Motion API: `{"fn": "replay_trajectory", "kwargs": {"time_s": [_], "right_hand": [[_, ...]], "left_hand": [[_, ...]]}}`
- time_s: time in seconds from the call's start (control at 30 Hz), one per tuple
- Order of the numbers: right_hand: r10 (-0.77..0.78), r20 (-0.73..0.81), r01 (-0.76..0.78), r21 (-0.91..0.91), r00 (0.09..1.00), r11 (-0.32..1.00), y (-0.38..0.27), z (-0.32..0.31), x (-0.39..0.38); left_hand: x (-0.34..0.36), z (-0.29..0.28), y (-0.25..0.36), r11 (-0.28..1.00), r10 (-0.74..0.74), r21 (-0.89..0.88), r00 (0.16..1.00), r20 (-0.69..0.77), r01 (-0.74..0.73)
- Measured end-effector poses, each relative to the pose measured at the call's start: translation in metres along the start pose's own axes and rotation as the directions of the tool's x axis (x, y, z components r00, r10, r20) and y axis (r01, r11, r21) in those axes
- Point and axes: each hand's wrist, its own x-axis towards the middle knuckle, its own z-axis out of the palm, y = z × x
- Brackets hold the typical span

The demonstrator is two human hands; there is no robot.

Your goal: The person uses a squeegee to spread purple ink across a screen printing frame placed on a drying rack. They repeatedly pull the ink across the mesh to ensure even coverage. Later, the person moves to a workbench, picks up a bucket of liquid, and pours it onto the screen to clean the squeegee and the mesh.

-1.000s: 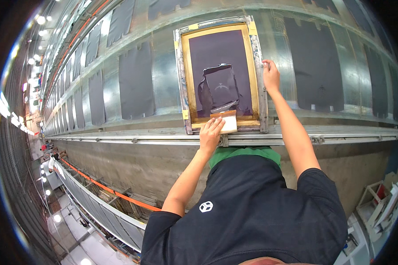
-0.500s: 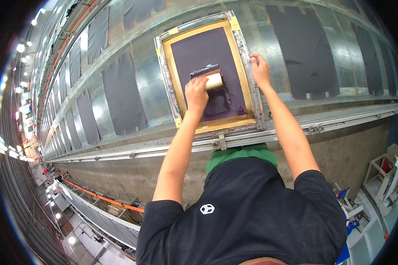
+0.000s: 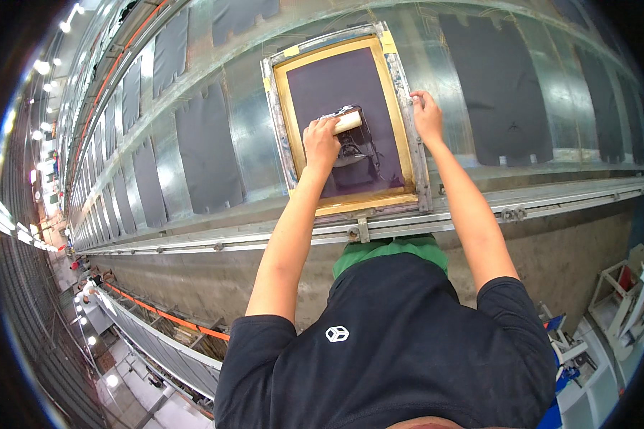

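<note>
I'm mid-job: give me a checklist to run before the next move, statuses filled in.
1. Left grip secure on squeegee: ok, fingers wrap its pale handle.
2. Squeegee inside the screen frame: ok, over the dark mesh.
3. Glossy black ink clear of the yellow-brown border: ok.
4. Right grip touching the frame: cannot tell, close beside its right rail.
5. Panel aligned beneath the mesh: cannot tell, hidden.

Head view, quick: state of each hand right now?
Left hand: closed on the pale squeegee.
Right hand: half-curled at right edge of the framed screen; grip cannot be told.
</note>
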Motion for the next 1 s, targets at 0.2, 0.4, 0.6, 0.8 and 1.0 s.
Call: {"fn": "replay_trajectory", "kwargs": {"time_s": [0.2,0.4,0.6,0.8,1.0], "right_hand": [[-0.033,-0.028,0.034,0.028,0.999,0.999,0.018,0.003,0.009],[-0.070,-0.012,0.069,-0.046,0.997,0.997,0.006,-0.001,0.031],[-0.096,0.018,0.097,-0.058,0.995,0.994,-0.092,0.051,-0.017],[-0.174,-0.031,0.175,0.056,0.984,0.983,-0.146,0.230,-0.116],[-0.049,0.044,0.043,0.132,0.998,0.990,-0.189,0.337,-0.170]], "left_hand": [[-0.083,0.002,0.032,0.998,0.048,-0.045,0.998,0.050,-0.046],[-0.136,-0.029,0.053,0.991,0.080,-0.112,0.996,0.039,-0.075],[-0.164,-0.077,0.005,0.984,-0.010,-0.176,0.999,0.030,0.016],[-0.218,-0.155,-0.169,0.991,-0.100,-0.079,0.993,0.067,0.105],[-0.259,-0.201,-0.287,0.996,-0.083,0.018,0.990,0.118,0.082]]}}
